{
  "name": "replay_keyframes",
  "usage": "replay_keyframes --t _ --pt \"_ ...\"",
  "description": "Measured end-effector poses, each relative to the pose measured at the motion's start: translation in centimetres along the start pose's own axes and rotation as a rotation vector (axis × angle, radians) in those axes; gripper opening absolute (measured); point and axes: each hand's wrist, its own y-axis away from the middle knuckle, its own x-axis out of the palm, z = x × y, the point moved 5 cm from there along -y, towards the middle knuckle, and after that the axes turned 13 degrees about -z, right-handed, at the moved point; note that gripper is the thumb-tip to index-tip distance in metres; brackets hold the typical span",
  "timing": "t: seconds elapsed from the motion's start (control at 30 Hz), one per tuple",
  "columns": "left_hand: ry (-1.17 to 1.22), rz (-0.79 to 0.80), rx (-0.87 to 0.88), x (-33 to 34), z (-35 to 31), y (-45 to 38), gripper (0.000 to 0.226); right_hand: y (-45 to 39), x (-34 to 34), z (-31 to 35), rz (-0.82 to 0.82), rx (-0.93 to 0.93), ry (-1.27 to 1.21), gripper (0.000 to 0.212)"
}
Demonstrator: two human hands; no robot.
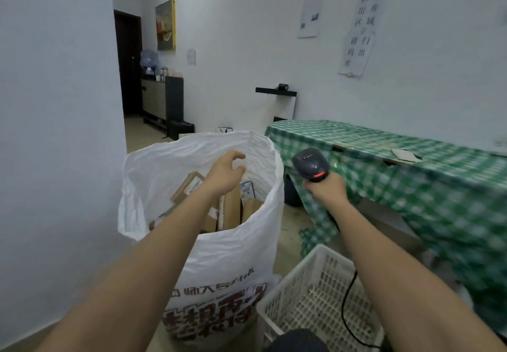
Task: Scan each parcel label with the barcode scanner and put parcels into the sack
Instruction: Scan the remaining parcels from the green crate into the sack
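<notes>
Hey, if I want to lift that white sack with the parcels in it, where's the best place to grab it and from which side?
Probably grip the sack's open rim from above, at the near left edge where it folds outward like a lip. The left hand is already over the mouth, while the right hand holds the scanner. The parcels inside look heavy, so two hands seem wiser.

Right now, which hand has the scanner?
The right hand grips the barcode scanner beside the green-checked table. The left hand holds nothing, over the open sack.
</notes>
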Motion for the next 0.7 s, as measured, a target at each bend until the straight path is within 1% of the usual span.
replay_keyframes --t 0.03,0.13,0.17,0.27,0.4,0.5,0.6,0.63,0.7 --pt "0.02 0.022 0.023 0.9 -1.1 0.7 0.036 0.3 -1.3 -0.2 -0.001 -0.021 0.024 0.011" --pt "0.064 0.086 0.075 3.8 -3.9 2.2 0.035 0.8 -5.2 -1.3 -0.013 -0.068 0.069 0.023" --pt "0.082 0.105 0.094 4.7 -4.8 2.6 0.035 0.9 -6.5 -1.6 -0.017 -0.08 0.089 0.024" --pt "0.159 0.165 0.122 8.1 -7.7 3.2 0.034 0.3 -10.1 -2.6 -0.056 -0.115 0.191 0.019" --pt "0.177 0.244 0.17 13.3 -11.0 2.9 0.034 -1.7 -14.7 -3.9 -0.142 -0.184 0.319 0.013" --pt "0.187 0.294 0.211 17.4 -13.3 2.2 0.035 -4.2 -17.4 -5.1 -0.158 -0.223 0.418 0.008" --pt "0.192 0.323 0.225 22.0 -15.5 0.8 0.033 -8.2 -20.0 -6.5 -0.197 -0.216 0.495 0.009" --pt "0.196 0.332 0.231 23.7 -16.3 0.2 0.033 -9.8 -20.8 -7.1 -0.216 -0.202 0.508 0.011" --pt "0.19 0.347 0.245 27.2 -17.5 -1.2 0.031 -13.2 -22.1 -8.6 -0.25 -0.168 0.544 0.023"
